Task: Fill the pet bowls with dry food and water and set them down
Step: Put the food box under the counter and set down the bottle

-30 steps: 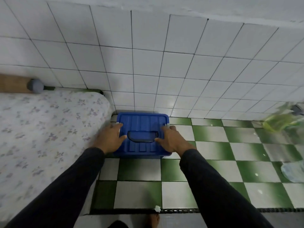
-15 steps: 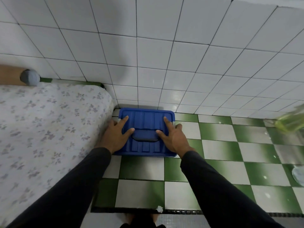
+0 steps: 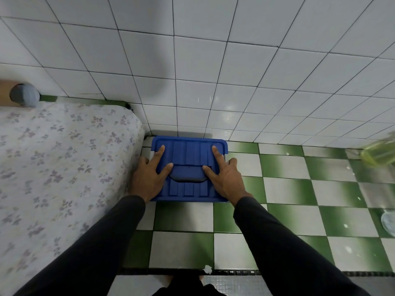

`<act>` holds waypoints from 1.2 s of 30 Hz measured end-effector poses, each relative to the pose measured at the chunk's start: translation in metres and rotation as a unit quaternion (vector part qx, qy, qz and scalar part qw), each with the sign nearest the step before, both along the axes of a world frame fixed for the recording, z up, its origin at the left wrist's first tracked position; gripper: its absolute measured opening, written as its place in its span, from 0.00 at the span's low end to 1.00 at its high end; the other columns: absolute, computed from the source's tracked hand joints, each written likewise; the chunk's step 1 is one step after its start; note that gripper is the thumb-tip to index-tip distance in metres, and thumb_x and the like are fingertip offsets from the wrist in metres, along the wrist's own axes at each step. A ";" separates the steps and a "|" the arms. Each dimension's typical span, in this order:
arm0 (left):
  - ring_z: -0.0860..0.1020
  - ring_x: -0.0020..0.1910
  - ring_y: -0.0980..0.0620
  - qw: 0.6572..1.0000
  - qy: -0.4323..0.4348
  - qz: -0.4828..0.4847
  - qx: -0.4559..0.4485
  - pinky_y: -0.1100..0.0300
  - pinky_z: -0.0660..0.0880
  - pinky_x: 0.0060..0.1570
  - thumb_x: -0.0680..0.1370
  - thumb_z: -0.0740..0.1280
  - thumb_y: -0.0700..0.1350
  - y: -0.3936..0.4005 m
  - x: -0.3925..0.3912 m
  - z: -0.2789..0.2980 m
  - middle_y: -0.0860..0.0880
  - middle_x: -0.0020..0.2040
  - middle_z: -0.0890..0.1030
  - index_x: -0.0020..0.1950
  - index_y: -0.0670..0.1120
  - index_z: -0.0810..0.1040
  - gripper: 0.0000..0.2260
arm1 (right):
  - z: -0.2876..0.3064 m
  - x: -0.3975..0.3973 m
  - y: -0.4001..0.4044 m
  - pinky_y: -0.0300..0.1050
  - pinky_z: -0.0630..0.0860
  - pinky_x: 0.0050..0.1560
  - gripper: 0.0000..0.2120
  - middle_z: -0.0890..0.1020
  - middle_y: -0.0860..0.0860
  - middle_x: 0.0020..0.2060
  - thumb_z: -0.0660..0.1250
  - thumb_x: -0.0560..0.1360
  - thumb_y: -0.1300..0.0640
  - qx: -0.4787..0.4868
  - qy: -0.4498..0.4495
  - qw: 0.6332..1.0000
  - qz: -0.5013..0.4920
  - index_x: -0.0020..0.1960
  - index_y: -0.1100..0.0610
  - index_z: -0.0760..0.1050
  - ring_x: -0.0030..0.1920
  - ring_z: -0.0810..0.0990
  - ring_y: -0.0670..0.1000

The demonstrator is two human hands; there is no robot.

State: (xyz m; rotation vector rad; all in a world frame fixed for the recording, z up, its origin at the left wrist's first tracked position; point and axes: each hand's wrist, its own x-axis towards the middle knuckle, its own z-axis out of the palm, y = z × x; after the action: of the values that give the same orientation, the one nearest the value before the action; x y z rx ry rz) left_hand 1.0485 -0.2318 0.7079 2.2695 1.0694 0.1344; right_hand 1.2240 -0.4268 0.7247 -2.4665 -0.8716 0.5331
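1. A blue plastic storage box (image 3: pixel 189 150) sits on the green-and-white checkered floor (image 3: pixel 286 189), pushed back against the white tiled wall (image 3: pixel 192 71) and just beside the corner of a mattress with a flowered cover (image 3: pixel 64 157)
2. Its ribbed lid is on, with a darker blue handle (image 3: pixel 187 173) lying flat in the recess at the lid's middle
3. The person's left hand (image 3: pixel 147 178) rests on the lid's left side, forefinger stretched out along the ribs, thumb touching the left end of the handle, the other fingers hanging over the box's left edge
4. The right hand (image 3: pixel 226 179) mirrors it on the right side: forefinger straight on the lid, thumb at the handle's right end, remaining fingers down over the right edge
5. Both hands lie spread and flat rather than clenched, set apart with the handle between them
6. Both arms are in dark long sleeves (image 3: pixel 288 242)
7. At the far right, near the wall, a yellowish-green see-through thing (image 3: pixel 378 153) shows blurred, and lower down a pale clear thing (image 3: pixel 389 221) is cut by the frame; I cannot tell what either is
8. A grey rounded cap (image 3: pixel 24 95) sits at the head of the mattress
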 end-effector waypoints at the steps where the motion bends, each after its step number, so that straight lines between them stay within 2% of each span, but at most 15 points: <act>1: 0.72 0.54 0.44 1.000 -0.002 -0.001 -0.001 0.54 0.67 0.57 0.78 0.55 0.72 0.000 0.000 0.000 0.42 0.63 0.69 0.79 0.73 0.48 0.31 | 0.000 0.000 0.000 0.50 0.81 0.48 0.36 0.62 0.52 0.53 0.58 0.76 0.29 0.001 0.001 1.000 -0.001 0.76 0.28 0.40 0.42 0.74 0.53; 4: 0.68 0.51 0.50 1.000 -0.010 -0.003 -0.006 0.56 0.67 0.56 0.77 0.54 0.72 0.000 0.000 0.002 0.44 0.60 0.69 0.80 0.71 0.49 0.33 | -0.002 0.001 0.000 0.51 0.82 0.49 0.36 0.62 0.51 0.54 0.58 0.77 0.30 0.005 0.005 1.000 -0.006 0.76 0.28 0.41 0.43 0.74 0.53; 7: 0.72 0.59 0.44 1.000 -0.013 -0.003 -0.016 0.57 0.65 0.58 0.79 0.59 0.69 0.001 0.000 0.002 0.42 0.65 0.70 0.81 0.70 0.50 0.32 | -0.004 0.001 0.000 0.51 0.82 0.50 0.35 0.63 0.51 0.55 0.59 0.77 0.30 0.015 0.005 1.000 -0.009 0.77 0.29 0.42 0.45 0.74 0.52; 11: 0.72 0.58 0.47 1.000 -0.016 -0.006 -0.019 0.57 0.67 0.57 0.78 0.61 0.69 0.001 0.000 0.006 0.43 0.64 0.70 0.82 0.66 0.53 0.35 | -0.005 -0.001 0.000 0.49 0.82 0.50 0.36 0.64 0.51 0.55 0.59 0.76 0.30 0.025 0.004 1.000 -0.018 0.77 0.30 0.44 0.46 0.75 0.51; 17: 0.73 0.64 0.42 1.000 -0.024 -0.002 -0.017 0.54 0.69 0.62 0.79 0.64 0.66 -0.003 -0.003 0.013 0.41 0.67 0.70 0.82 0.64 0.55 0.34 | -0.004 -0.008 -0.006 0.46 0.81 0.50 0.36 0.65 0.52 0.55 0.61 0.76 0.30 0.040 0.015 0.998 -0.038 0.78 0.30 0.46 0.47 0.75 0.51; 22: 0.69 0.72 0.40 0.999 -0.032 -0.004 -0.012 0.51 0.67 0.69 0.79 0.64 0.66 -0.008 -0.009 0.020 0.40 0.74 0.67 0.82 0.64 0.56 0.33 | 0.004 -0.016 -0.012 0.42 0.79 0.49 0.35 0.65 0.52 0.55 0.61 0.76 0.30 0.052 0.010 0.997 -0.052 0.78 0.31 0.49 0.46 0.75 0.51; 28: 0.72 0.64 0.44 0.998 -0.069 -0.007 0.000 0.56 0.69 0.60 0.79 0.65 0.66 -0.015 -0.020 0.032 0.43 0.66 0.70 0.82 0.62 0.58 0.34 | 0.023 -0.028 -0.020 0.46 0.79 0.54 0.35 0.66 0.52 0.55 0.62 0.76 0.31 0.053 -0.001 0.996 -0.068 0.78 0.32 0.51 0.48 0.75 0.52; 30: 0.71 0.68 0.43 0.997 -0.079 -0.011 -0.002 0.53 0.70 0.65 0.79 0.65 0.66 -0.018 -0.025 0.036 0.42 0.69 0.69 0.82 0.62 0.59 0.33 | 0.030 -0.034 -0.025 0.47 0.79 0.55 0.35 0.66 0.52 0.55 0.62 0.76 0.31 0.054 -0.011 0.996 -0.072 0.78 0.31 0.51 0.48 0.75 0.53; 33: 0.67 0.74 0.41 0.997 -0.081 -0.014 -0.004 0.51 0.65 0.72 0.79 0.65 0.67 -0.025 -0.032 0.041 0.41 0.76 0.66 0.81 0.64 0.58 0.33 | 0.038 -0.044 -0.035 0.47 0.78 0.55 0.35 0.66 0.52 0.54 0.62 0.75 0.30 0.059 -0.022 0.995 -0.081 0.77 0.31 0.52 0.47 0.75 0.52; 36: 0.71 0.69 0.43 0.996 -0.083 -0.019 0.015 0.56 0.66 0.66 0.78 0.64 0.69 -0.032 -0.039 0.044 0.42 0.72 0.69 0.81 0.66 0.57 0.33 | 0.044 -0.055 -0.046 0.46 0.78 0.55 0.35 0.66 0.52 0.54 0.62 0.75 0.30 0.063 -0.029 0.994 -0.089 0.77 0.32 0.52 0.47 0.74 0.52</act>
State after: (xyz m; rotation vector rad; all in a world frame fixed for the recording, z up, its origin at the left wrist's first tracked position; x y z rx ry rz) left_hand 1.0099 -0.2640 0.7522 2.2597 0.9441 0.3200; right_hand 1.1692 -0.4733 0.7683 -2.4241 -0.6751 0.3358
